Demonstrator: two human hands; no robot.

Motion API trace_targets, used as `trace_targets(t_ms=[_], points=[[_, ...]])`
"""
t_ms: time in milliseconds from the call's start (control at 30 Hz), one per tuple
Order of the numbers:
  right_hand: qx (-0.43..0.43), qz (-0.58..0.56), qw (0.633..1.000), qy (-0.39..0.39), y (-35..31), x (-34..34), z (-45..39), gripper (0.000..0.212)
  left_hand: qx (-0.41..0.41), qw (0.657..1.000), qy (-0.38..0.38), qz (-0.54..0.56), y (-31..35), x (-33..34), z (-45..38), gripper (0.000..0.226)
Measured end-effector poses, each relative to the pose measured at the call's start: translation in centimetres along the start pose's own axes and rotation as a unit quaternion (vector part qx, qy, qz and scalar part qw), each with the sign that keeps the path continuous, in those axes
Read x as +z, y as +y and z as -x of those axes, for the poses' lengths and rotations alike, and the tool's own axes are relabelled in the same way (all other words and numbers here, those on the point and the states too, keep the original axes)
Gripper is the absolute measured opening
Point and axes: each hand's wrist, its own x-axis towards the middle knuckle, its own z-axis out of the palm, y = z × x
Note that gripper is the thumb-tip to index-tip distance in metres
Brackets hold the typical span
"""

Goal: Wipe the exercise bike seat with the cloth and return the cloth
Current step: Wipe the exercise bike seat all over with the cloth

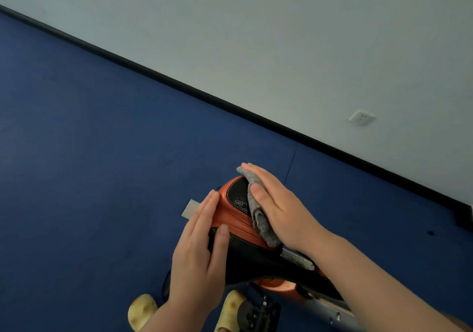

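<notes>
The exercise bike seat [236, 205] is orange with black perforated panels and sits low in the middle of the view. My right hand [279, 209] lies flat on a grey fluffy cloth [258, 216], pressing it onto the seat's right side. The cloth pokes out past my fingertips and hangs down under my palm. My left hand [202, 250] rests flat against the seat's left side, thumb on the top, fingers together.
Dark blue floor [102, 152] spreads to the left and beyond the seat. A pale wall with a black skirting board [179, 83] and a white socket [361, 118] runs diagonally behind. Yellow slippers [143, 311], a black pedal [258, 313] and the bike's frame lie below the seat.
</notes>
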Motion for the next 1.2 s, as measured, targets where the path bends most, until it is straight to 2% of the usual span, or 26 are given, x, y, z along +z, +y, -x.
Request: trace_targets(t_ms=[133,200,267,300,367,467,567,667,767,867,933,1000,1100,1200], points=[[-0.077,0.091,0.991,-0.059,1.5,-0.9,2.5,0.053,0.007,1.000,-0.010,-0.011,0.2,-0.2,-0.1,0.050],[-0.057,0.036,0.996,-0.067,1.3,-1.1,2.0,0.053,0.020,0.999,-0.009,-0.033,0.2,-0.2,-0.1,0.049],[-0.005,-0.045,0.998,-0.041,0.3,-0.9,0.4,0.048,0.022,0.999,-0.009,-0.046,0.2,-0.2,-0.2,0.049],[0.013,-0.050,0.998,-0.026,-0.3,-0.7,-0.5,0.045,0.021,0.999,-0.008,-0.049,0.2,-0.2,-0.1,0.050],[0.004,0.024,1.000,-0.007,-1.2,-0.2,-1.6,0.043,0.020,0.999,-0.008,-0.046,0.1,-0.2,-0.1,0.050],[-0.085,0.167,0.982,-0.009,-1.5,0.2,-0.7,0.049,0.028,0.999,-0.014,-0.032,0.1,-0.3,-0.1,0.049],[-0.147,0.222,0.963,-0.042,0.0,-0.1,1.6,0.053,0.033,0.999,-0.020,-0.033,-0.3,-0.5,0.0,0.049],[-0.095,0.138,0.984,-0.056,1.1,-1.3,2.9,0.055,0.030,0.999,-0.019,-0.032,-0.7,-0.5,0.3,0.048],[-0.018,0.072,0.997,-0.020,0.1,-0.8,1.2,0.050,0.015,1.000,-0.007,-0.022,-0.9,-0.3,0.6,0.048],[0.014,0.163,0.985,0.047,-2.5,1.2,-1.4,0.048,0.008,1.000,0.003,-0.014,-0.9,-0.2,0.7,0.049],[-0.025,0.248,0.967,0.060,-3.7,2.2,-1.3,0.050,0.011,1.000,-0.005,-0.018,-0.9,-0.4,0.7,0.050],[-0.078,0.292,0.952,0.034,-3.5,2.3,-0.3,0.046,0.018,0.999,-0.022,-0.029,-1.1,-0.6,0.8,0.052],[-0.100,0.279,0.955,0.006,-2.4,1.3,0.9,0.047,0.006,0.998,-0.052,-0.045,-1.3,-1.0,0.9,0.056],[-0.037,0.240,0.970,0.034,-3.2,1.4,-1.0,0.041,-0.009,0.997,-0.063,-0.050,-1.3,-1.2,1.0,0.058]])
